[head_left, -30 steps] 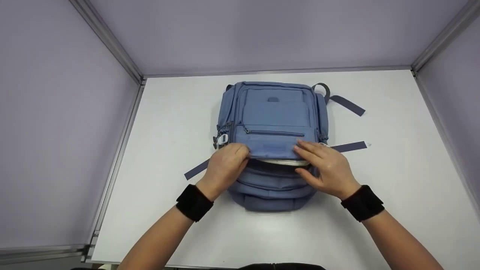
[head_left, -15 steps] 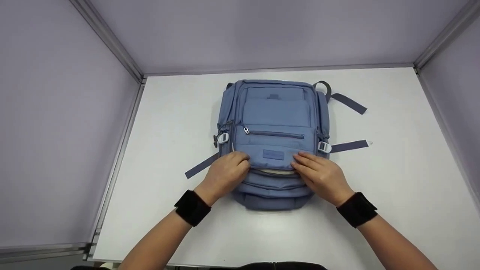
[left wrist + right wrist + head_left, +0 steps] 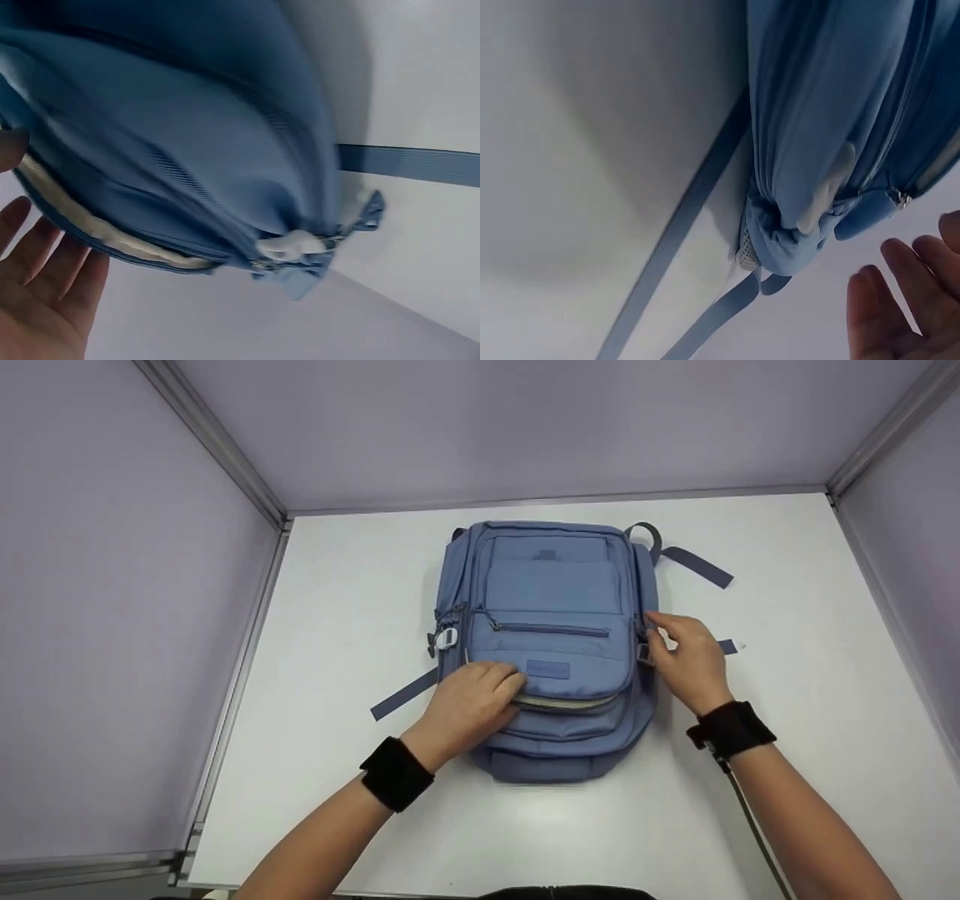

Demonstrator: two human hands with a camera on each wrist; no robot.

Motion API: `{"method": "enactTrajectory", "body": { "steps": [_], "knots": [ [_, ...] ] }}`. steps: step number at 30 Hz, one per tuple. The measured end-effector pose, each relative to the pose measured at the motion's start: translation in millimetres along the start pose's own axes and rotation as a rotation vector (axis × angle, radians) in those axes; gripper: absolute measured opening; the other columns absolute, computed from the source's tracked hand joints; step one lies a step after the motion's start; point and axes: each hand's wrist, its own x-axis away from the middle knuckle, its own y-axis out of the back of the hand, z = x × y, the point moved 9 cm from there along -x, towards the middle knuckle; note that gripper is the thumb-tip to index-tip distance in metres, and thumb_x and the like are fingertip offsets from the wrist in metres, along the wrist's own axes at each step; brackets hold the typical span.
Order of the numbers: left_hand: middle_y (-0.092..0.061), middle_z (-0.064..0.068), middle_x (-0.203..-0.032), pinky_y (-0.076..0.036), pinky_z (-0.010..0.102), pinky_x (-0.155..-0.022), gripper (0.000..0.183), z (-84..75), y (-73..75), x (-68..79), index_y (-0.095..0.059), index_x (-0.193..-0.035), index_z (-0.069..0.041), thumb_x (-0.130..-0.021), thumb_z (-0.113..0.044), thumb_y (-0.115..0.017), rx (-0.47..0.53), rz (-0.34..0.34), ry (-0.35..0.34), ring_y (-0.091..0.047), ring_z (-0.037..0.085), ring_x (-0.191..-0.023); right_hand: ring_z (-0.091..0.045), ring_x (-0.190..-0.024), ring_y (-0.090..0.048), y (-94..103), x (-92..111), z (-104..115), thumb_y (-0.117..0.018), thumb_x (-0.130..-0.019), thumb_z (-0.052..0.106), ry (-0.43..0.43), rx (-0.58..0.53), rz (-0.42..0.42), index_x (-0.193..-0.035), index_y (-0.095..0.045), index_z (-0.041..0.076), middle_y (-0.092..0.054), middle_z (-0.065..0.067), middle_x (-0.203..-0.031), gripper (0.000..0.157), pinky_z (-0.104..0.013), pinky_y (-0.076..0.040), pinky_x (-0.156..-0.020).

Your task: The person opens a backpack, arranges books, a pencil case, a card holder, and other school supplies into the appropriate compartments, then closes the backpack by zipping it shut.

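A blue backpack [image 3: 555,585] lies on its back, its front pocket gaping along the lower edge, where a cream strip [image 3: 562,703] shows. My left hand [image 3: 472,705] holds the left part of the pocket flap's edge, thumb on one side and fingers on the other; the left wrist view shows these fingers [image 3: 86,292] along the rim. At the bag's right side is my right hand [image 3: 690,656], fingertips by the side seam and buckle. In the right wrist view, its loosely bent fingers [image 3: 911,277] stand apart from a metal zipper pull [image 3: 902,199].
The backpack lies on a white table [image 3: 337,585] with grey panels [image 3: 525,427] behind and at the sides. Loose straps [image 3: 401,694] stick out left and right. A white buckle [image 3: 447,638] sits on the left side. A cable [image 3: 750,810] hangs from the right wristband.
The pocket flap has come down over the opening, narrowing the gap. My right hand has left the flap and moved up and right to the bag's side; my left hand has shifted slightly right.
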Motion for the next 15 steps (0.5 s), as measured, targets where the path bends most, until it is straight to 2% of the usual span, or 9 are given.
{"method": "enactTrajectory", "body": {
  "steps": [2,4,9,13,15],
  "knots": [
    [-0.067,0.008,-0.122,-0.050,0.037,-0.100,0.040,-12.4,-0.3,-10.3,-0.068,-0.125,-0.008,-0.091,-0.027,-0.077,-0.003,0.020,-0.026,-0.064,0.025,-0.112,-0.041,-0.107,-0.063,-4.7,-5.9,-7.7,-0.064,-0.096,0.005,-0.066,0.003,0.074,-0.128,-0.069,-0.002,-0.068,-0.024,-0.123,0.033,-0.051,-0.050,-0.087],
    [-0.068,0.008,-0.125,-0.050,0.037,-0.102,0.038,-25.8,-2.4,-22.7,-0.068,-0.128,-0.008,-0.095,-0.026,-0.072,-0.019,0.034,-0.055,-0.063,0.025,-0.116,-0.040,-0.103,-0.060,-9.8,-10.2,-11.8,-0.062,-0.095,0.004,-0.106,-0.011,0.126,-0.129,-0.068,-0.003,-0.067,-0.026,-0.121,0.036,-0.047,-0.049,-0.081],
    [-0.067,0.007,-0.129,-0.049,0.036,-0.103,0.030,-51.5,-14.5,-49.5,-0.069,-0.131,-0.009,-0.103,-0.017,-0.060,-0.072,0.083,-0.098,-0.062,0.024,-0.121,-0.027,-0.090,-0.052,-23.3,-17.2,-17.6,-0.060,-0.092,0.002,-0.174,-0.108,0.166,-0.133,-0.066,-0.002,-0.068,-0.021,-0.112,0.041,-0.029,-0.040,-0.070],
    [-0.067,0.007,-0.132,-0.049,0.036,-0.102,0.030,-58.9,-25.8,-56.1,-0.070,-0.131,-0.011,-0.102,-0.012,-0.061,-0.096,0.139,-0.090,-0.061,0.024,-0.123,-0.019,-0.091,-0.055,-30.1,-16.8,-21.8,-0.059,-0.093,0.001,-0.239,-0.192,0.167,-0.134,-0.065,-0.002,-0.070,-0.019,-0.114,0.041,-0.020,-0.039,-0.070],
    [-0.066,0.008,-0.133,-0.050,0.036,-0.102,0.030,-59.7,-29.0,-56.0,-0.071,-0.130,-0.012,-0.102,-0.012,-0.062,-0.097,0.146,-0.087,-0.061,0.025,-0.124,-0.018,-0.092,-0.057,-30.9,-16.1,-24.5,-0.059,-0.095,0.001,-0.261,-0.217,0.164,-0.134,-0.065,-0.002,-0.071,-0.019,-0.114,0.039,-0.017,-0.041,-0.071]
  ]
}}
